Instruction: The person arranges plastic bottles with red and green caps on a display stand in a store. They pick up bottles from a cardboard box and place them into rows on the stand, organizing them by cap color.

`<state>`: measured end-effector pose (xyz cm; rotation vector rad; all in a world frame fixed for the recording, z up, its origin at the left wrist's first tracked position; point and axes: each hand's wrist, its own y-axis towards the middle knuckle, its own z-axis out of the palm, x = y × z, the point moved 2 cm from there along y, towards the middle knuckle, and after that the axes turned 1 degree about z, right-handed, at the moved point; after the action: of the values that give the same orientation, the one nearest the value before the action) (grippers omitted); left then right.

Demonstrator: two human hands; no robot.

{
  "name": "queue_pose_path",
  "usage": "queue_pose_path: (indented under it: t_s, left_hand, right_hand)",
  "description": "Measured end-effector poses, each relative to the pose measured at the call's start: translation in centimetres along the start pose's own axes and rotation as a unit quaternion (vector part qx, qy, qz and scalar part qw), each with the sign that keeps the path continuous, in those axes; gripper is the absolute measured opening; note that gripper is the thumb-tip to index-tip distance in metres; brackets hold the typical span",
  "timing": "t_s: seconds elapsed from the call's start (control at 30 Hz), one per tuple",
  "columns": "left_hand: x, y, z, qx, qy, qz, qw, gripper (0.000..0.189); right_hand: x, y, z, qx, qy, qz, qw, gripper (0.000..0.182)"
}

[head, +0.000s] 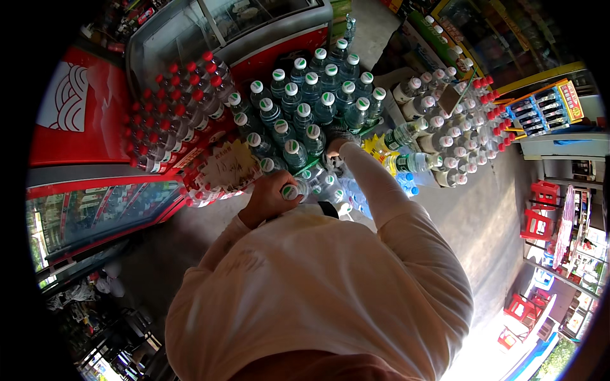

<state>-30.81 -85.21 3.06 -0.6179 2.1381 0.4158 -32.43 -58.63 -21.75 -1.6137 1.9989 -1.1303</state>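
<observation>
My left hand (270,196) is closed around a clear plastic water bottle (301,188) with a white-and-green cap, held upright close to my body. My right hand (335,146) grips a grey cloth (335,164) at the front right of the standing bottles; its fingers are partly hidden. Beyond both hands, several rows of clear water bottles (303,114) with the same caps stand tightly packed on a green-edged tray (310,165). More clear bottles (328,183) lie sideways below the tray's front edge.
Red-capped bottles (183,109) stand on the left, behind a handwritten cardboard sign (229,164). White-capped bottles (445,140) crowd the right, beside two sideways-lying bottles (412,163). A chest freezer (281,35) borders the back. Red plastic stools (538,224) stand at far right.
</observation>
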Motion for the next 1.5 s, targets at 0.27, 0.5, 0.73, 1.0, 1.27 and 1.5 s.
queue_pose_path:
  t_s: [0.27, 0.5, 0.73, 1.0, 1.27, 1.5]
  left_hand:
    - [0.4, -0.1, -0.5, -0.015, 0.007, 0.012, 1.000, 0.028]
    - [0.0, -0.5, -1.3, -0.015, -0.004, -0.013, 1.000, 0.028]
    - [0.0, -0.4, -1.4, -0.027, -0.005, 0.002, 1.000, 0.028]
    - [-0.3, 0.9, -0.8, -0.018, 0.020, 0.041, 0.999, 0.030]
    - [-4.6, 6.0, -2.9, -0.022, -0.035, 0.136, 0.990, 0.028]
    - [-9.2, 12.4, -3.0, -0.101, -0.043, 0.213, 0.971, 0.027]
  right_hand:
    - [0.1, -2.9, -1.2, -0.015, -0.037, 0.058, 0.998, 0.047]
    - [0.9, -2.7, -2.3, -0.034, -0.009, 0.059, 0.998, 0.054]
    - [-1.3, -1.4, -1.9, 0.041, 0.045, -0.004, 0.998, 0.052]
    - [-2.0, -1.0, -1.3, -0.003, 0.101, -0.036, 0.994, 0.032]
    - [-1.6, -2.3, 2.2, -0.118, 0.005, -0.029, 0.993, 0.047]
    - [-0.4, -4.1, 0.5, -0.119, -0.034, 0.068, 0.990, 0.046]
